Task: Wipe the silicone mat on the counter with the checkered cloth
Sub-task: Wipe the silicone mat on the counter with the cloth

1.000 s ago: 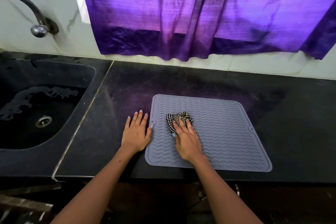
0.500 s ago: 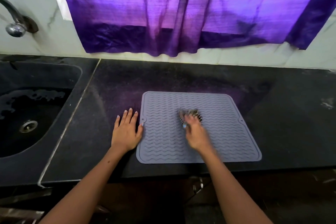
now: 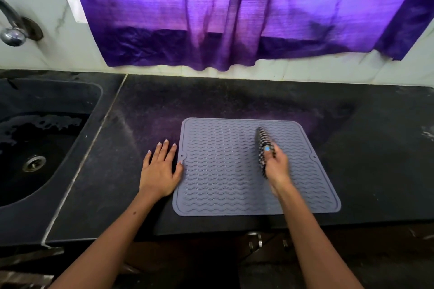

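One mat, one cloth, two hands at work on the dark tabletop (image 3: 246,98).

The right hand (image 3: 277,166) gripped the single checkered cloth (image 3: 262,145), bunched and motion-blurred, against the right half of the one grey mat (image 3: 223,171), which lay flat near the tabletop's front edge. The left hand (image 3: 162,169) lay flat with fingers spread on the tabletop, its thumb touching the mat's left edge. One sink (image 3: 58,91) sat to the left, one tap (image 3: 13,30) above it, and one purple curtain (image 3: 234,14) hung behind.
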Motion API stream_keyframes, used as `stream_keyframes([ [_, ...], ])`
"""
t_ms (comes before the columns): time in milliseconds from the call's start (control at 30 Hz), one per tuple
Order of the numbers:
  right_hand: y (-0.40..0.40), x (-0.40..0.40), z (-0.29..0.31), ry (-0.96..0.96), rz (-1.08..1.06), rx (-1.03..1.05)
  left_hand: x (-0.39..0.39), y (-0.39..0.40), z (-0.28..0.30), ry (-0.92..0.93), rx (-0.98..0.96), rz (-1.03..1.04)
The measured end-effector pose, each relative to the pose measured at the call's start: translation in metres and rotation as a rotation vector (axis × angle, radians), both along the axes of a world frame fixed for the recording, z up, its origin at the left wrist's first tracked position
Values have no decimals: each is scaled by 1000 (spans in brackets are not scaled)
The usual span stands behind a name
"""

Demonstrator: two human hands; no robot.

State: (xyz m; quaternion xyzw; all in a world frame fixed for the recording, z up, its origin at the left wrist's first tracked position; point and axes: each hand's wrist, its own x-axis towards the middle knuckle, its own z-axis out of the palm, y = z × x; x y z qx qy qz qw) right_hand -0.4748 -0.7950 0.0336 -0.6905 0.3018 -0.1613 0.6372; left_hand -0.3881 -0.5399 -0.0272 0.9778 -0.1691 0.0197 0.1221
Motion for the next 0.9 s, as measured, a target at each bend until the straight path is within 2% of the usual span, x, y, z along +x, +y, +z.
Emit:
stream_keyframes([
  [67, -12, -1, 9, 40, -25, -270, 1, -1, 0, 12, 40, -5],
  [133, -18, -1, 10, 91, 79, -578, 2, -1, -1, 18, 48, -10],
  [267, -11, -4, -21, 372, 416, -945, 3, 0, -2, 9, 60, -17],
  [333, -9, -5, -32, 416, 433, -1072, 2, -1, -3, 7, 58, -6],
  [433, -10, -4, -33, 426, 421, -1072, 1, -1, -3, 8, 44, 0],
  [567, -18, 1, -32, 385, 469, -909, 1, -1, 0, -19, 0, 0],
  [633, -27, 5, -23, 302, 438, -561, 5, -1, 7, -17, 15, -16],
  [700, -37, 6, -4, 171, 248, 30, 12, -2, 14, -19, 25, -29],
  [733, -44, 5, 3, 95, 134, 220, 15, -3, 18, -26, 24, -31],
  [767, -49, 4, 8, 55, 52, 258, 18, -4, 19, -34, 20, -30],
  [800, -52, 1, 10, 75, 12, 125, 20, -4, 18, -37, 16, -31],
  [900, -50, -9, 6, 195, 49, -536, 21, -1, 9, -13, -9, -62],
])
